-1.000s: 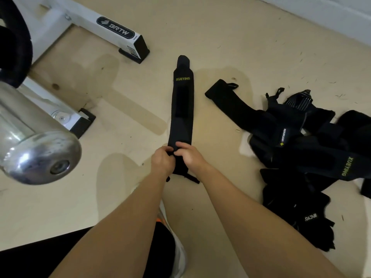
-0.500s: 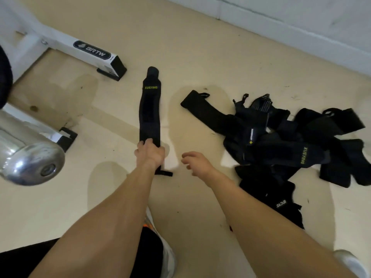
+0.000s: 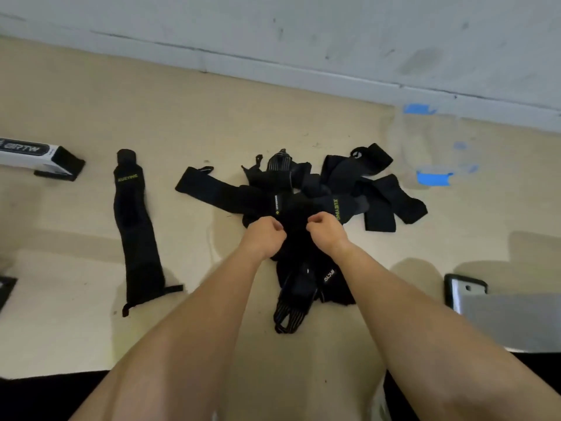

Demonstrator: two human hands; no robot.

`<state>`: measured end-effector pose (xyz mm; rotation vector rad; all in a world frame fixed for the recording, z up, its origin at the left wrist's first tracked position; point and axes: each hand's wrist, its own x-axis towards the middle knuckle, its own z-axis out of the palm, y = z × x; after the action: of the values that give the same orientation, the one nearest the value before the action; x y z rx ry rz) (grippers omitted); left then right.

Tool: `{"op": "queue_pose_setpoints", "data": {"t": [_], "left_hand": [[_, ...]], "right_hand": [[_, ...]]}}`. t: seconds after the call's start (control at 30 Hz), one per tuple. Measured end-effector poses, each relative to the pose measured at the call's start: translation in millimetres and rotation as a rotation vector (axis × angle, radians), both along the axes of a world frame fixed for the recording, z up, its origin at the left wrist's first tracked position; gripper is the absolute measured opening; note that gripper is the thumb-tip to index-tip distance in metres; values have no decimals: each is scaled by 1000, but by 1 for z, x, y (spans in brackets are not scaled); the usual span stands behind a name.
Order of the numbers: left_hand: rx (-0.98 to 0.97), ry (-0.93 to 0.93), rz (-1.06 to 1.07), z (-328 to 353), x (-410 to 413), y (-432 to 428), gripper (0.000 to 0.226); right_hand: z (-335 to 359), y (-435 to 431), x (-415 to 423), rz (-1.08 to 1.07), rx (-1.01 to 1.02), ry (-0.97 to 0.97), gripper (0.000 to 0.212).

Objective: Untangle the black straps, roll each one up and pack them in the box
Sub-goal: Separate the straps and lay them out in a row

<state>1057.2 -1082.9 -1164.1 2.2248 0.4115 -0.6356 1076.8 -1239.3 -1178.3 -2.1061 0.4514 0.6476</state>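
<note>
The pile of black straps [image 3: 299, 208] lies on the beige floor [image 3: 212, 117] straight ahead of us, a loose knot of overlapping bands with thin end loops [image 3: 206, 169]. The straps look soft, light and limp, and their faces probably cling to each other. We judge it best to take one free end or loop and draw it out gently, not to tug the middle.

Our left hand [image 3: 264, 236] and right hand [image 3: 327, 230] sit side by side on the pile's centre with fingers curled tight. Each seems to pinch a fold of fabric, though the fingertips are hidden.

Well apart to the left, a single strap [image 3: 136, 232] lies stretched out flat. Beyond the pile to the right, near the wall [image 3: 303, 31], stands what looks like a clear box [image 3: 431, 147] marked with blue tape [image 3: 434, 178].
</note>
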Motion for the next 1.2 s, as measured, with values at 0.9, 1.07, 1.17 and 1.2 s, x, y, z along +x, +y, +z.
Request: {"op": "queue_pose_setpoints", "data": {"t": [0.9,1.07,1.17,1.2], "left_hand": [[-422,-55,33,40,68,-52,41],[-672,-156,140,127,65,-57,30],[-777,-223,264,169,63,-58,29],[-792,-229,311,181,62,-57,30]], "right_hand": [[59,-64,57,-452,712,-183,20],[147,-53,55,-319,630,-366,26],[172,-56,36,-174,713,-255,56],[176,-58,27,-81,748,-199,61]]}}
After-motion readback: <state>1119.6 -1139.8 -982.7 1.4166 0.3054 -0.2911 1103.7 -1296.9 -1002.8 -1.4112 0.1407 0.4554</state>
